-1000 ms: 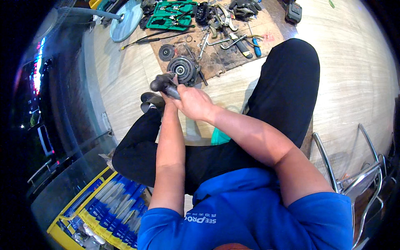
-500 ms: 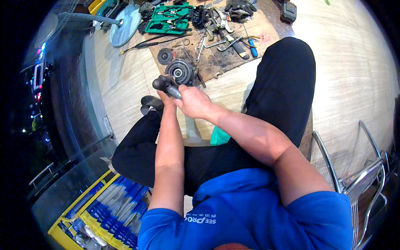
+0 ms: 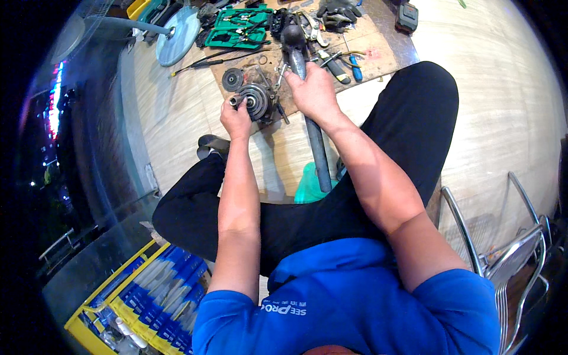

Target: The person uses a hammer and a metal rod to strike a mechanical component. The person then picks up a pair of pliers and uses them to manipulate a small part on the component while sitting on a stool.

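Note:
My right hand [image 3: 316,93] is closed round the dark metal handle of a hammer [image 3: 320,157]. Its rounded head points up and away, over the tools on the board. On the left, the fingers of my left hand [image 3: 238,122] pinch a short hollow metal cylinder [image 3: 234,101], which looks like a socket. It sits over the left side of a round grooved pulley [image 3: 258,107] on a dark metal unit; whether the two touch, I cannot tell. A smaller ringed disc [image 3: 232,78] lies just beyond the pulley.
A stained board [image 3: 378,44] carries pliers [image 3: 355,68], wrenches, gloves [image 3: 338,13] and a green tool case [image 3: 239,28]. A battery pack [image 3: 407,18] lies at the far right. Metal chair [image 3: 503,254] right; yellow rack [image 3: 89,337] lower left; round stand base [image 3: 178,36] upper left.
The hammer has swung up, away and to the right with my right hand, apart from my left. My left hand and the cylinder now show over the pulley.

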`<state>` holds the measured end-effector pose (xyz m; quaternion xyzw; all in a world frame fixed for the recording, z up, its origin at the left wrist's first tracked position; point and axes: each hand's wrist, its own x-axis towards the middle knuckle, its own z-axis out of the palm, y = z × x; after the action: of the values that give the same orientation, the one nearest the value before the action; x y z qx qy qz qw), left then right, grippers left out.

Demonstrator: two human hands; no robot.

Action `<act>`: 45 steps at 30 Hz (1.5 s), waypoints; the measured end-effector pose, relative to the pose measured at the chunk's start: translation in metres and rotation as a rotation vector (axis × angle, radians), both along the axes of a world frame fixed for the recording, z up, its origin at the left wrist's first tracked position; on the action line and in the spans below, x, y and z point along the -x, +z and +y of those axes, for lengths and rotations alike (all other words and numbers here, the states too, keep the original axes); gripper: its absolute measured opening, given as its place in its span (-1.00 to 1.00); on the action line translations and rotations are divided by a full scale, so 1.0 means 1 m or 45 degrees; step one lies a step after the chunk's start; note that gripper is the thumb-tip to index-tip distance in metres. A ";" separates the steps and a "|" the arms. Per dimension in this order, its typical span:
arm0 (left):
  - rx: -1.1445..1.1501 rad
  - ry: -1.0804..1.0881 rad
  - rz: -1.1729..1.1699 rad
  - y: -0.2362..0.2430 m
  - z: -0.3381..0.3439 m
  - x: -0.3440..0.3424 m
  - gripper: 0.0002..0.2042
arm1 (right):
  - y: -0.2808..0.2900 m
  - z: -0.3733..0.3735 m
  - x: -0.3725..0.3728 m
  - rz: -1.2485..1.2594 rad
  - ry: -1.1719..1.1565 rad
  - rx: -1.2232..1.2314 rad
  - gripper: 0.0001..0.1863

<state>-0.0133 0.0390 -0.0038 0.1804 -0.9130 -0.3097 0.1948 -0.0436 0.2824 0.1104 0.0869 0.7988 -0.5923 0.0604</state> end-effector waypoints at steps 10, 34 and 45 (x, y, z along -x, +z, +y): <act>-0.013 -0.173 -0.046 -0.003 0.011 0.005 -0.81 | -0.011 0.005 0.000 -0.021 0.017 0.002 -0.63; -0.885 -0.141 0.007 -0.083 -0.055 0.010 -0.78 | 0.004 -0.049 -0.041 0.130 0.635 0.048 -0.63; -1.112 -0.108 0.126 -0.046 -0.011 0.002 -0.80 | -0.003 -0.056 -0.044 0.077 0.674 -0.008 -0.60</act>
<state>-0.0156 0.0278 -0.0500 0.1931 -0.6925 -0.6826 0.1310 0.0006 0.2259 0.1070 -0.1425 0.7969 -0.5558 0.1890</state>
